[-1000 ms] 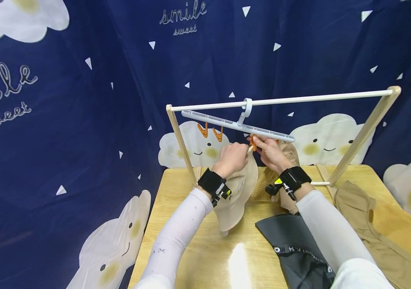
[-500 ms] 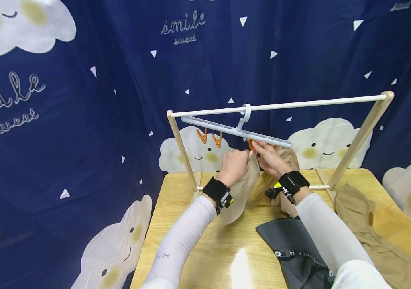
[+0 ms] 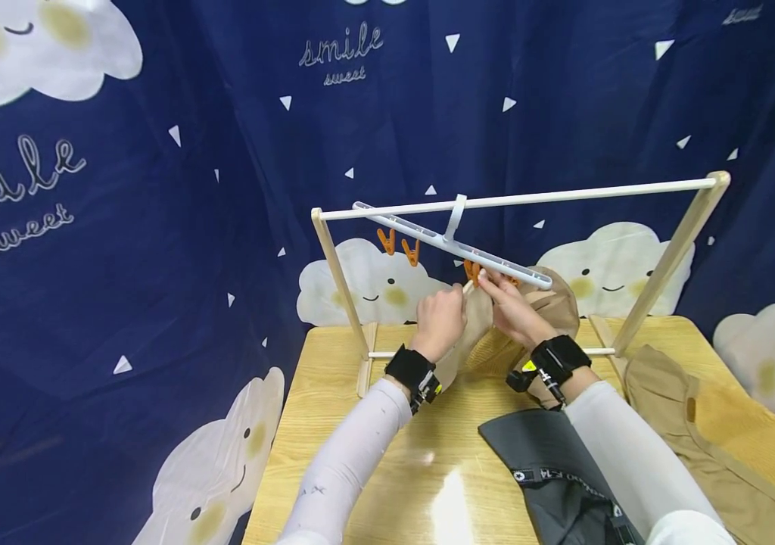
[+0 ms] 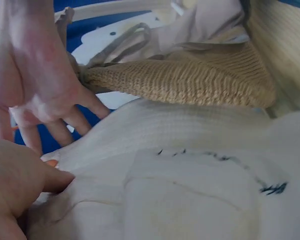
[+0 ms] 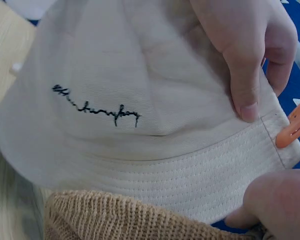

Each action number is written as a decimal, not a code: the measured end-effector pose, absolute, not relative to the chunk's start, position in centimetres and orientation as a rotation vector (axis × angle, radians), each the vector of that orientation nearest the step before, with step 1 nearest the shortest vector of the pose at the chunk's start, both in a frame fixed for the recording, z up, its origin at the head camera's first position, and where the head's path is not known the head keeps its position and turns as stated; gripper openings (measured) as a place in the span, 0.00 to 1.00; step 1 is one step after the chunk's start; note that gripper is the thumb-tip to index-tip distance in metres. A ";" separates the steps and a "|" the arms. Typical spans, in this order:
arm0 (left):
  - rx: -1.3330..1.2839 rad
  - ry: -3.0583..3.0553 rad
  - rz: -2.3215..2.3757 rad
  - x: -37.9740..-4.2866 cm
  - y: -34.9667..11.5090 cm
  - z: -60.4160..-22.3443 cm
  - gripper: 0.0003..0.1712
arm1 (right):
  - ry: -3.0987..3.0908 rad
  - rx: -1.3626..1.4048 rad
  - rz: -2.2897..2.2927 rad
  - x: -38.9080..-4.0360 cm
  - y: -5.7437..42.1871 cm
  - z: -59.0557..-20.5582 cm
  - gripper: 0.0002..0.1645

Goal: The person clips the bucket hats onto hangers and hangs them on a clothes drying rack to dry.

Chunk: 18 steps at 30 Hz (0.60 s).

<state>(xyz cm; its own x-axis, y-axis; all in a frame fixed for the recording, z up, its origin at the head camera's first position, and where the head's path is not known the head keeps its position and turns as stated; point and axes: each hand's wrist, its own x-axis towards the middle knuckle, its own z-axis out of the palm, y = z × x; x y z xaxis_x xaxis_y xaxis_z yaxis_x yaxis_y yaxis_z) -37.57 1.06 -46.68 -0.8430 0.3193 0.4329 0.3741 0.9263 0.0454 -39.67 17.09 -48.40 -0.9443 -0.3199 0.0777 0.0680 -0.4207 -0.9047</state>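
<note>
My left hand (image 3: 440,322) pinches a cream bucket hat (image 5: 135,95) by the brim; dark stitched lettering crosses its crown. An orange clip (image 5: 292,127) bites the brim edge beside these fingers. This clip hangs from a pale blue hanger (image 3: 449,244). My right hand (image 3: 517,309) is at the clip and brim; in the left wrist view its fingers (image 4: 57,131) look fairly straight, and clip contact is partly hidden. Beyond the right hand hangs a beige and tan-knit hat (image 4: 185,82), its clip mostly covered.
Two orange clips (image 3: 397,246) hang from the hanger's left half. The hanger hooks over a white rod (image 3: 585,195) on a wooden stand (image 3: 667,265). A black hat (image 3: 551,462) and a tan and mustard hat (image 3: 701,424) lie on the table (image 3: 333,424).
The hanger has swivelled, its right end coming nearer and lower. The clip now shows beside my right fingertips instead of between them. The cream hat has tilted upward out of view behind my left wrist.
</note>
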 end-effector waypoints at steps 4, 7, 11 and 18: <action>-0.483 -2.631 -0.248 -37.2 1.5 -47.5 0.06 | 1.598 -0.433 -2.429 -39.1 17.4 -48.6 0.35; -0.463 -2.630 -0.285 -37.0 1.7 -47.9 0.04 | 1.688 -0.467 -2.404 -38.9 17.6 -48.6 0.38; -0.422 -2.631 -0.295 -37.1 2.0 -48.1 0.04 | 1.795 -0.424 -2.370 -38.4 18.0 -48.5 0.42; -0.354 -2.692 -0.265 -37.6 2.5 -48.0 0.08 | 1.900 -0.309 -2.157 -37.5 18.8 -47.8 0.51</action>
<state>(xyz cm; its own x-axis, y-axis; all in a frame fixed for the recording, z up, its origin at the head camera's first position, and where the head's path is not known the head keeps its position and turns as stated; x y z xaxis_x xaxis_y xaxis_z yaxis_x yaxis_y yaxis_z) -37.61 2.55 -48.00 -0.8834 0.2063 0.4208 0.2844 0.9497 0.1313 -37.46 18.81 -47.79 -0.9464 -0.3230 -0.0060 0.0467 -0.1185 -0.9919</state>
